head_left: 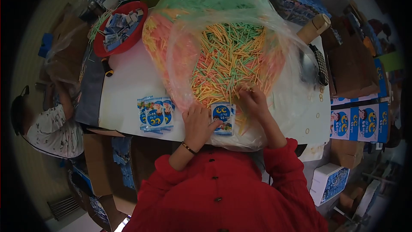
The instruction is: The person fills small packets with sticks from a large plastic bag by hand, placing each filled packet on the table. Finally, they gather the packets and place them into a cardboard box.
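A large clear plastic bag [178,56] lies open on the white table, full of thin pink, yellow, orange and green sticks [231,56]. My left hand [198,124] rests at the bag's near edge, its thumb on a blue and white printed packet [222,114]. At the near right part of the stick pile is my right hand [253,101], fingers bent together at the sticks; what they pinch is too small to name. More printed packets [155,114] lie overlapped left of my left hand.
A red basin [99,45] of small packets stands at the table's back left, near a black and yellow tool [107,68]. A tan cylinder [315,28] lies at the back right. Cartons [360,122] stand at the right. Another person [56,131] sits at the left.
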Tool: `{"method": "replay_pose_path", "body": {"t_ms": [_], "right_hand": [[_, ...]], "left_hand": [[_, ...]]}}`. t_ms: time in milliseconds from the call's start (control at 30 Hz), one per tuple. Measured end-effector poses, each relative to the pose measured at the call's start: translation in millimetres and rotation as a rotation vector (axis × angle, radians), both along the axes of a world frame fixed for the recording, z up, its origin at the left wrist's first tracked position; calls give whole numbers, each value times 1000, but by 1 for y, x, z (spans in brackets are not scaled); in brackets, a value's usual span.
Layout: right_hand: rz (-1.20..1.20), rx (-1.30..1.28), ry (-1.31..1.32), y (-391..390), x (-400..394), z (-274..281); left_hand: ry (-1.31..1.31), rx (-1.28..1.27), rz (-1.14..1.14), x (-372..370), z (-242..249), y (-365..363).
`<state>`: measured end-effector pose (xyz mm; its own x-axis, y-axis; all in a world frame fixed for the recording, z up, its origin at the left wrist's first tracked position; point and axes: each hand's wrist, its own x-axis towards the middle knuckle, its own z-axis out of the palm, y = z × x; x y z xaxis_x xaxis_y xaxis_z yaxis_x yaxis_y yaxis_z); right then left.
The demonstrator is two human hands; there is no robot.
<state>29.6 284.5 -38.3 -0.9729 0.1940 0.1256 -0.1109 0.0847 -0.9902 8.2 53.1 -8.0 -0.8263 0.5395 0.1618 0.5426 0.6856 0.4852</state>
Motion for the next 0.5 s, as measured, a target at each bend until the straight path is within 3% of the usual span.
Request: {"method": "replay_pose_path", "body": {"t_ms": [33, 100, 133, 200, 233, 300, 433, 500], "right_hand": [[-3, -1, 2, -3, 0, 4], [-61, 463, 33, -6, -1, 13], [-60, 462, 33, -4, -2, 8], [-47, 49, -126, 4, -9, -1], [-47, 51, -125, 5, -11, 0], [-147, -225, 70, 5, -16, 4], [-150, -125, 29, 3, -15, 9], [-136, -118, -8, 2, -14, 9]], "left_hand": [[2, -1, -3, -1, 1, 0], [-104, 94, 8, -1, 1, 0], [-103, 93, 10, 0, 2, 0], [-49, 161, 31, 1, 2, 2], [-47, 164, 31, 0, 1, 3], [-1, 305, -25, -5, -2, 4], [-88, 515, -74, -12, -7, 6], [-143, 565, 19, -13, -8, 11]]}}
